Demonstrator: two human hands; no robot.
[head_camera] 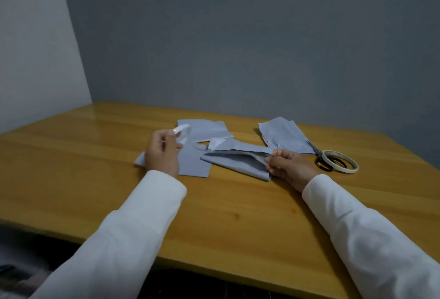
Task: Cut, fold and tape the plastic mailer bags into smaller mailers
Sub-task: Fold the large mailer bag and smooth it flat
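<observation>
1. My right hand [289,167] pinches the right end of the folded mailer [238,161], thumb on top and fingers curled under its edge; the piece lies on the wooden table [238,215] with its mouth gaping toward me.
2. My left hand [163,153] is raised left of that folded mailer, fingers curled round a pale, glossy strip [182,132]. It looks like tape or a peeled liner, but it is blurred and I cannot tell which.
3. Under my left hand lies a flat mailer piece [195,165]; my hand and wrist hide part of it, so its left edge shows only as a corner.
4. Behind the folded mailer, another flat piece [204,129] lies toward the wall, its near edge overlapped by a turned-up white flap [216,144].
5. To the right and behind the folded mailer, a fourth mailer [283,135] lies slanted, apart from it.
6. Right of my right hand, the tape roll [339,161] rests partly over the scissors [319,156]; the handles show through the ring and the blade tips lie on the slanted mailer.
7. Bare wood runs from the folded mailer to the near table edge, between my white sleeves [142,222].
8. More open tabletop lies far left of the folded mailer.
</observation>
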